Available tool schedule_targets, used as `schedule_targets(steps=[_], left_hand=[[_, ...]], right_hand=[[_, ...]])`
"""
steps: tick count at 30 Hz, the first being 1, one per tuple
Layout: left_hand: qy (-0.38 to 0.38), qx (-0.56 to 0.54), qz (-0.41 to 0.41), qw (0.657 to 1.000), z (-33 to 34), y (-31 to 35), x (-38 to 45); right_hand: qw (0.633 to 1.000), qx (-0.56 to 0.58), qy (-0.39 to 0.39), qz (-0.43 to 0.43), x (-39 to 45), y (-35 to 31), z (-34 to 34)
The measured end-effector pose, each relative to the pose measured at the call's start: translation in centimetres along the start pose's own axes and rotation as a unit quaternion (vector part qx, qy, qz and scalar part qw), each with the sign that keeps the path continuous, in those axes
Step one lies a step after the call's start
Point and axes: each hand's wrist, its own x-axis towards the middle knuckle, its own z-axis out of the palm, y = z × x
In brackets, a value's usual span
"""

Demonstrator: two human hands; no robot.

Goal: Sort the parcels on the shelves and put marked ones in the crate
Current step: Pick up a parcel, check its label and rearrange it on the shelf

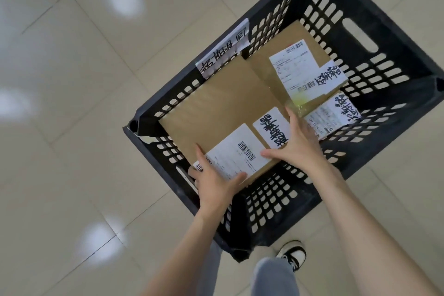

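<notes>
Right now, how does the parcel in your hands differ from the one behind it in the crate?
The held parcel looks larger; the rear parcel looks smaller. The left hand and right hand grip the held one; nothing touches the rear one. Both are brown, with printed and handwritten labels.

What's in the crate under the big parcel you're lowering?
Beside and partly under the big parcel, two labelled parcels lie in the black crate. Anything directly beneath it is covered.

A black-and-white sneaker (293,254) stands on glossy beige floor tiles (72,127).
</notes>
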Motion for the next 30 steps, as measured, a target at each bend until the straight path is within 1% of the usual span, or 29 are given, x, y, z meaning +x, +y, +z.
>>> schedule_targets(steps=[3,6,9,16,21,24,27,30], left_hand=[[0.014,0.053,-0.003,0.998,0.8,0.0,0.2],[0.06,0.128,0.05,0.989,1.0,0.3,0.6],[0.069,0.147,0.056,0.985,0.9,0.4,1.5],[0.075,0.17,0.083,0.979,0.9,1.2,0.7],[0.087,0.173,0.099,0.976,1.2,2.3,-2.2],[0.089,0.166,0.13,0.973,1.9,3.9,-5.7],[0.068,0.156,0.195,0.966,3.5,6.3,-11.0],[0.014,0.16,0.297,0.941,6.3,9.3,-18.2]], right_hand=[[0.998,-0.05,0.019,-0.022,0.5,-0.1,1.4],[0.996,-0.079,0.027,-0.041,0.7,-0.1,2.7],[0.994,-0.094,0.036,-0.045,0.5,-0.2,3.5],[0.993,-0.066,0.068,-0.066,-1.0,-0.7,4.8],[0.991,0.015,0.099,-0.086,-3.4,0.2,3.3],[0.984,0.045,0.138,-0.1,-6.4,1.7,1.3],[0.97,0.098,0.2,-0.098,-11.4,4.8,-1.9],[0.932,0.205,0.289,-0.076,-18.4,9.5,-6.2]])
